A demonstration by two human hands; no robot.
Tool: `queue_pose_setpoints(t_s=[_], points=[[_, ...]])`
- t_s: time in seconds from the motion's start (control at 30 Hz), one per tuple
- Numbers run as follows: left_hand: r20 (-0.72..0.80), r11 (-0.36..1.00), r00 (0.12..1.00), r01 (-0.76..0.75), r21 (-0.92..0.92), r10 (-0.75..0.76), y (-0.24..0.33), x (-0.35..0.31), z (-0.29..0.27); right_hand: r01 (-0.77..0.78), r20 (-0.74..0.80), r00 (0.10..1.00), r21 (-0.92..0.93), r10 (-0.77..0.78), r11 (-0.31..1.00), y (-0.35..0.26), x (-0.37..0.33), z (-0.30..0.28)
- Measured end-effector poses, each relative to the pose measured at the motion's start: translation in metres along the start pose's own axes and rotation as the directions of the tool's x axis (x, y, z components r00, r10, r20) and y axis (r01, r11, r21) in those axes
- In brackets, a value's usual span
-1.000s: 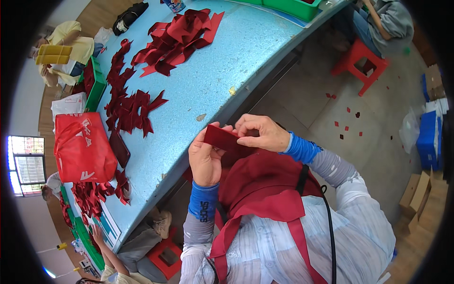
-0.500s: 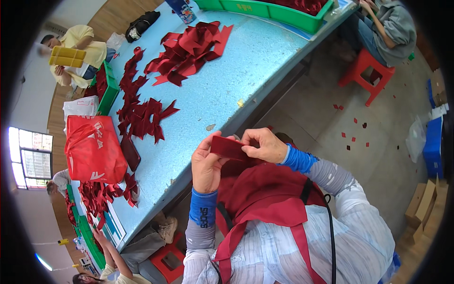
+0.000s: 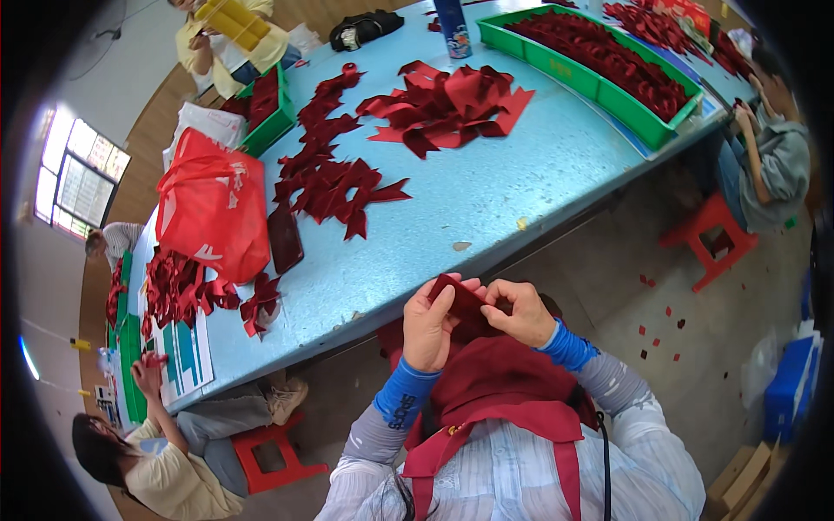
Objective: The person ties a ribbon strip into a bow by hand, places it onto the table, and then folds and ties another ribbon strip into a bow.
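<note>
A dark red velvet ribbon piece (image 3: 469, 309) is held in front of the red apron (image 3: 504, 378), close to the table's near edge. My left hand (image 3: 430, 328) grips its left side, with the thumb on top and the fingers behind. My right hand (image 3: 519, 314) pinches its right edge between thumb and bent fingers. The ribbon slants down toward the right, and part of it is hidden by my fingers. On the light blue table (image 3: 486, 195) beyond lie a heap of cut red ribbons (image 3: 452, 108) and a smaller heap (image 3: 343, 193).
A red bag (image 3: 217, 208) and a dark flat slab (image 3: 285, 239) lie on the left. At the back are a blue cup (image 3: 453, 30) and a green tray (image 3: 569, 80) of ribbons. Co-workers sit at left and right, one on a red stool (image 3: 712, 239).
The view has swung, so the table things appear farther right. The ribbon, earlier a nearly level narrow strip, now tilts and shows more of its face. Both hands still hold it.
</note>
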State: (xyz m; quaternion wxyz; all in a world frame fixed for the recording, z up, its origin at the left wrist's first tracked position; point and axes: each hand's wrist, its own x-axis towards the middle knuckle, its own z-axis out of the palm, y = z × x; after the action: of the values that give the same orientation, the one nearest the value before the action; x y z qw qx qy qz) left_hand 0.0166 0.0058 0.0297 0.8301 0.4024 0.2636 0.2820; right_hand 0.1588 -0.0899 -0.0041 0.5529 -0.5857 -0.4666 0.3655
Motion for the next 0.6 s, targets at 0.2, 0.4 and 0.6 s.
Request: queue_pose_setpoints(t_s=[0.2, 0.4, 0.6], points=[[-0.018, 0.997, 0.999, -0.048, -0.062, 0.047, 0.004, -0.009, -0.009, 0.208, 0.019, 0.978, 0.016, -0.209, 0.978, 0.003, 0.003, 0.015], [-0.039, 0.982, 0.987, -0.158, -0.104, 0.154, 0.016, -0.021, -0.009, 0.222, 0.252, 0.949, -0.112, -0.188, 0.969, 0.023, -0.002, 0.002], [-0.004, 0.954, 0.962, -0.271, 0.131, 0.274, 0.025, -0.028, -0.016, 0.279, 0.31, 0.938, -0.403, -0.157, 0.871, 0.061, -0.015, -0.022]])
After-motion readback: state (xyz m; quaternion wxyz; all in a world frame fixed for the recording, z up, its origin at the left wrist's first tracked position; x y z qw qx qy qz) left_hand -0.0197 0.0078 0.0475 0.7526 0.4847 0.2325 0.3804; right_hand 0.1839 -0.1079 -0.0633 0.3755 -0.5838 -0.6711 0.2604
